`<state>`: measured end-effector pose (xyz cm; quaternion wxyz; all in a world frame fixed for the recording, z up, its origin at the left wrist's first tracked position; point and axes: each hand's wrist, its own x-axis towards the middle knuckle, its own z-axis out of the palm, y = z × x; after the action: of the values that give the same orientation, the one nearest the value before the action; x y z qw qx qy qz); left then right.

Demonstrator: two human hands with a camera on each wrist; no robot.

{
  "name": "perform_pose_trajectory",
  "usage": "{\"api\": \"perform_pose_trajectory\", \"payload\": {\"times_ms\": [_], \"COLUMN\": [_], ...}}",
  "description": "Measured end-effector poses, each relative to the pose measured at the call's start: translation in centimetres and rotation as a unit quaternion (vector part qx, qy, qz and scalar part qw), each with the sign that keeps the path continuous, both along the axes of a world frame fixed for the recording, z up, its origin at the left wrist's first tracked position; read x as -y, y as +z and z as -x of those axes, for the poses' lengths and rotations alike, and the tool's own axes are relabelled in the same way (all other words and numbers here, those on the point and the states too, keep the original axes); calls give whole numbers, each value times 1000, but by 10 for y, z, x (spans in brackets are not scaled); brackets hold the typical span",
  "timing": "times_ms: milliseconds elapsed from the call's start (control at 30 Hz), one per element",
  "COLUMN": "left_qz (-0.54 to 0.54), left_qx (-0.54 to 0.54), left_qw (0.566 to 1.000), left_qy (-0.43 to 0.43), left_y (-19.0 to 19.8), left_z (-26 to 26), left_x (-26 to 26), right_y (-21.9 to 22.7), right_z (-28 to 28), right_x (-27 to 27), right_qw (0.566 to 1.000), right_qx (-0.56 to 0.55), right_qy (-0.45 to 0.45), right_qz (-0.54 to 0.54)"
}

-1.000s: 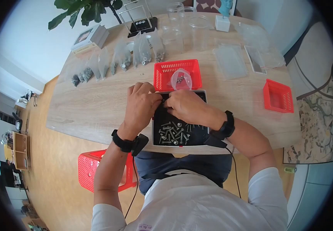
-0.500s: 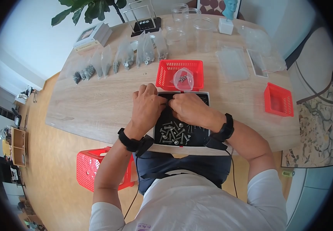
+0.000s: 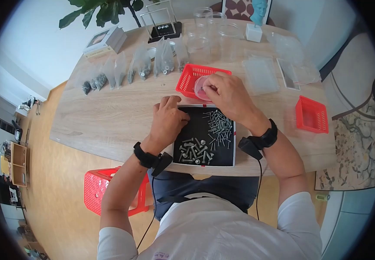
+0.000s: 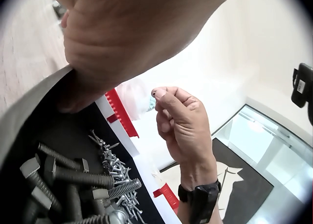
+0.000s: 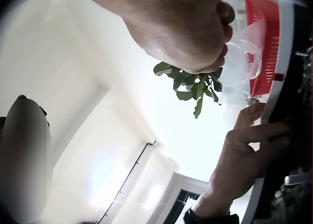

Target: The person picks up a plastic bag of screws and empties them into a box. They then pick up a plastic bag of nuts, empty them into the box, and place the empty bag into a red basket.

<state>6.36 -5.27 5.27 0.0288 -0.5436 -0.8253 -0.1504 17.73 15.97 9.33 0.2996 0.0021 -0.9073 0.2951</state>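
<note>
Right hand moved past tray edge, grip pinching small piece; left grip unclear.

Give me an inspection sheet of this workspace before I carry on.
Surface: wood-grain table.
Job's things: black-lined tray holding thick bolts and thin screws; plastic bag in red basket.
Clutter: bagged hardware, clear jars, Newton's cradle.
Left hand: lies across the tray's left wall; grip unclear.
Right hand: pinches a small metal piece near the bag.
Cables: two black cables, one hanging below each wrist.
Surroundings: red stool, leafy plant.
</note>
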Motion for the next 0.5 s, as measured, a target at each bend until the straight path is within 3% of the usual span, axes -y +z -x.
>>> {"api": "perform_pose_trajectory", "payload": {"times_ms": [133, 500], "left_qz": [3, -12], "left_qx": [34, 50], "left_qw": [999, 999], "left_qy": [18, 3], "left_y": [-3, -6], "left_z": [1, 4], "left_x": [-2, -2], "right_y": [-12, -5], "right_z": [4, 4], "right_x": [-3, -10], "right_qw": [999, 995], "right_qx": [-4, -61], "right_qy": [-15, -76], "right_qz": [-38, 10]}}
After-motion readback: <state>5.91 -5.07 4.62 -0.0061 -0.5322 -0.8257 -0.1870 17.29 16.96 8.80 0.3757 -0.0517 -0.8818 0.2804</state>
